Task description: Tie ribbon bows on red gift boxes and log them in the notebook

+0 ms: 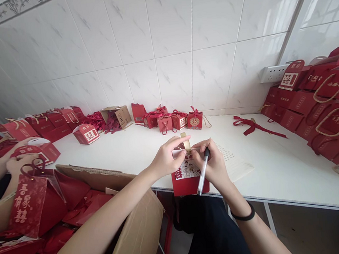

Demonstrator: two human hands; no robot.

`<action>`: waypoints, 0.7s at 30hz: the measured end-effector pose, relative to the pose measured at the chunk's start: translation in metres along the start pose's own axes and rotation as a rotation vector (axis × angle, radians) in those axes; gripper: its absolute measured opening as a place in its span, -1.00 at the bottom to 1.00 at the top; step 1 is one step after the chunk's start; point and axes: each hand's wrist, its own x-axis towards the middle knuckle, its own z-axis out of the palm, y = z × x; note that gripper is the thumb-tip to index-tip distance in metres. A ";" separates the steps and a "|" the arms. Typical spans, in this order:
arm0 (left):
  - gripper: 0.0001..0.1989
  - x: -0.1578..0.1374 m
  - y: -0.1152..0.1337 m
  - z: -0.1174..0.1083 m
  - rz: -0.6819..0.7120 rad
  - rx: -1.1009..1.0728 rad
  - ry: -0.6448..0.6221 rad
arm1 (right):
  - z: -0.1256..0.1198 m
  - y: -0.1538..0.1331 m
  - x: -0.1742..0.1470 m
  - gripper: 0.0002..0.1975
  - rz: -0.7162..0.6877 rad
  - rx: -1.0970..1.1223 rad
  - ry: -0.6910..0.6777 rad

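My left hand (169, 158) is closed around a small tan roll of tape (186, 144), with the index finger stretched along its top. The right hand (211, 162) is pinched close beside the roll. A clear pen with a black cap (203, 175) is also held in it, slanting downward. Whatever lies between the right fingertips is too small to make out. Just below both hands, a red gift box (183, 187) with a printed couple lies at the table's front edge. A written paper sheet (236, 164) rests to its right.
Small red boxes with bows (179, 121) stand along the wall. A stack of red gift boxes (298, 108) fills the right, near a red ribbon (255, 126). At left are an open carton of red bags (143, 225) and another person's hands (18, 159) on a red box.
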 end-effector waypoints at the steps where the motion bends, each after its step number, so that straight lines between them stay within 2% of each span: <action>1: -0.60 0.000 0.000 0.000 0.002 0.006 0.000 | 0.000 0.000 0.000 -0.82 0.001 0.000 0.003; 21: -0.56 0.001 0.002 0.000 -0.006 -0.014 0.010 | 0.000 -0.001 0.003 -0.79 0.032 -0.007 -0.027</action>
